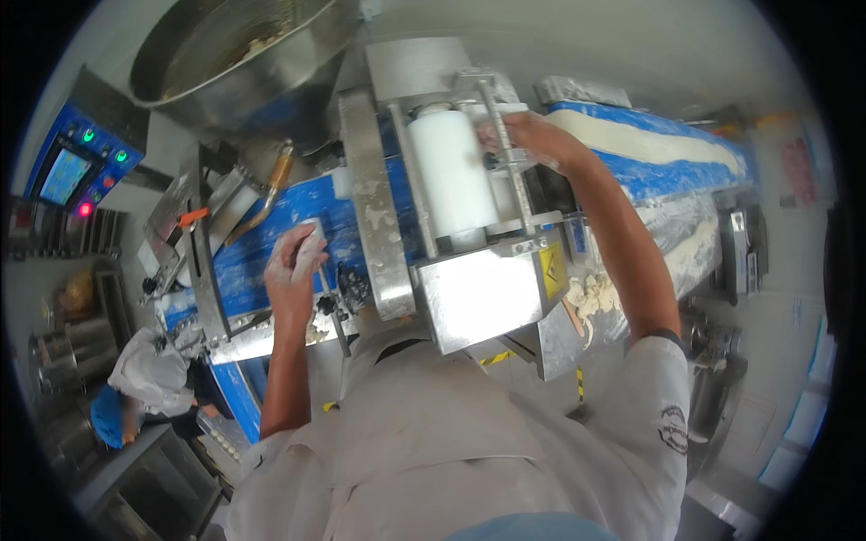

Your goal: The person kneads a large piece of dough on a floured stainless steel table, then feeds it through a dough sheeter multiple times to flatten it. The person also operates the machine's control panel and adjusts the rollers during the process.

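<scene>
A steel dough sheeting machine with a large white roller (452, 172) stands before me over a blue conveyor belt (325, 196). My right hand (524, 138) reaches behind a metal bar at the right of the roller; its fingers are partly hidden, so what they touch cannot be told. Over the belt's left part is my left hand (294, 255), floury, with its fingers curled and apart beside a white-ended metal rod (314, 233). A long strip of dough (643, 138) lies on the floured blue belt at the right. Crumpled dough pieces (595, 297) lie on a steel tray below it.
A large steel mixing bowl (250, 81) stands at the upper left, near a control panel with a lit screen (64, 177). A wooden-handled tool (281, 169) lies by the belt. At the lower left, a co-worker in a blue cap (108, 416) bends near small dough pieces (220, 436).
</scene>
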Motion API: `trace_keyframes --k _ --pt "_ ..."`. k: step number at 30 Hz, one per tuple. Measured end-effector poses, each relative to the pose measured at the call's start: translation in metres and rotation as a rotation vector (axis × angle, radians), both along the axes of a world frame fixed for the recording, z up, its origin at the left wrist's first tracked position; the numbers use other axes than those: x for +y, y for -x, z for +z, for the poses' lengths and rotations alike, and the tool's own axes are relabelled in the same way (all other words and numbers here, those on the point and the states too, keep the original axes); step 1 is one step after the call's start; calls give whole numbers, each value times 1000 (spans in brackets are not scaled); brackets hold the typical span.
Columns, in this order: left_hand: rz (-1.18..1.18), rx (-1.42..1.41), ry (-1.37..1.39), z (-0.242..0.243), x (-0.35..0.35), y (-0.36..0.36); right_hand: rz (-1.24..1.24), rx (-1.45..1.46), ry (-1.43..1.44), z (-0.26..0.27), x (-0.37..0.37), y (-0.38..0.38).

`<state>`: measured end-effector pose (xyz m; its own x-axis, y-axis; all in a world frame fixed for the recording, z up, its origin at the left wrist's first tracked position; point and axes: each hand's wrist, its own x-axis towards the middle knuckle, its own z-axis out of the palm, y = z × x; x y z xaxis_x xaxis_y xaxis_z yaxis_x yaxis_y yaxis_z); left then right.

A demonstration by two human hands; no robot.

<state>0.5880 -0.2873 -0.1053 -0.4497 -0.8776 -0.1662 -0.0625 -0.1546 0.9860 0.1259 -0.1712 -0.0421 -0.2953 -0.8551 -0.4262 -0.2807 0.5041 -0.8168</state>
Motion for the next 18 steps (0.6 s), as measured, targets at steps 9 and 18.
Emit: trace_keyframes --k 9,18 --pt "-11 -55 0 0 0 3 58 231 -26 18 20 -4" --pt "-39 -95 82 6 7 9 132 348 -103 17 26 -17"
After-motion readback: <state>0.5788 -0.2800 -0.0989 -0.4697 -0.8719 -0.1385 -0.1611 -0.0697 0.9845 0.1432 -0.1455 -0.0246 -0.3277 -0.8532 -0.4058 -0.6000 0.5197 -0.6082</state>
